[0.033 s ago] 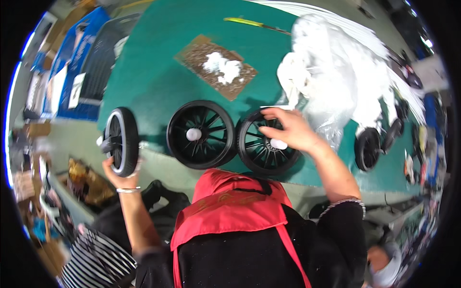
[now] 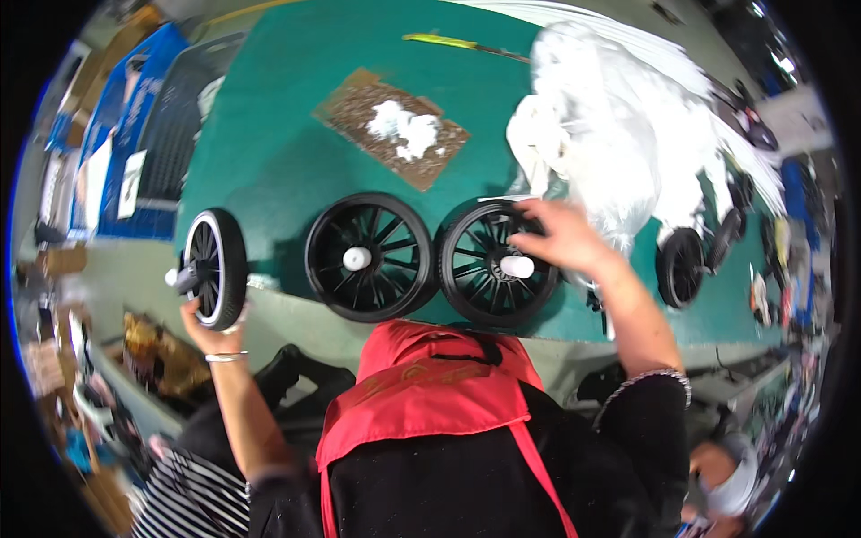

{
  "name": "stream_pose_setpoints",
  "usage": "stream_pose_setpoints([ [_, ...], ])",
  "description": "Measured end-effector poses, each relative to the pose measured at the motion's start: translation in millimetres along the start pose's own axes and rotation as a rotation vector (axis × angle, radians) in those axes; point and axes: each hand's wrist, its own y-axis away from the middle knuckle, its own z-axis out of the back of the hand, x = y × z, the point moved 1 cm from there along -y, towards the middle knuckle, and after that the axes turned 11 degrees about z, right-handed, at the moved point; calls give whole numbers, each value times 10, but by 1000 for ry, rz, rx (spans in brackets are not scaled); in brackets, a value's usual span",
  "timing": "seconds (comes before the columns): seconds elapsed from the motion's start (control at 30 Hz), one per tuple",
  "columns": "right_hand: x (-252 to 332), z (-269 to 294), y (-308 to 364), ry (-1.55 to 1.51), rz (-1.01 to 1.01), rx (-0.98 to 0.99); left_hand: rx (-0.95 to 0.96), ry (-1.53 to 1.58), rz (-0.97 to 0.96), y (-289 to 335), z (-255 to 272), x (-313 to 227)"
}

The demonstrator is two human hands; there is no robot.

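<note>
The green table (image 2: 269, 170) fills most of your view, and it carries everything at a height where both your arms can reach across it. On its far right lies a big bundle of white plastic wrap (image 2: 619, 134), loosely heaped over what looks like a frame with a small black wheel (image 2: 679, 266) poking out beneath; the wrap hides the frame's shape, so you cannot tell how it sits. Two black spoked wheels lie flat at the near edge, hubs up, which keeps them from rolling: the middle wheel (image 2: 369, 256) rests untouched, and the right wheel (image 2: 498, 263) lies just beside it, the rims close to touching. Your right hand (image 2: 565, 238) rests on the far right rim of that wheel, fingers spread and curled over the tyre, gripping it rather than lifting it as far as the view shows. Off the table's near left corner, your left hand (image 2: 208, 323) holds a third wheel (image 2: 215, 267) upright from below, its white sidewall facing you; the fingers are tucked behind the tyre, so the grip itself is mostly hidden. Further back, a brown cardboard sheet (image 2: 354, 112) keeps a white crumpled wad (image 2: 405, 128) off the green surface. A yellow strip (image 2: 439, 40) lies at the far edge, too blurred to identify. Your red apron (image 2: 421, 403) blocks the table's near edge, and the clutter at left and right bends into the dark rim.
</note>
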Motion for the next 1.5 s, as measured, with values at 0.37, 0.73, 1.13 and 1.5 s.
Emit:
stream_pose_setpoints([
  [0.37,-650,539,924,-89,-435,-196,-387,-489,-11,-1990,1203,-984],
  [0.73,-1841,-475,1697,-104,-682,-592,-902,-2089,-739,-746,-117,222],
  [1.13,152,566,654,-787,-223,-642,-328,-1940,-533,-623,57,1204],
  [1.5,2072,-1084,-3752,-226,26,-46,8,-2031,-374,-917,133,739],
])
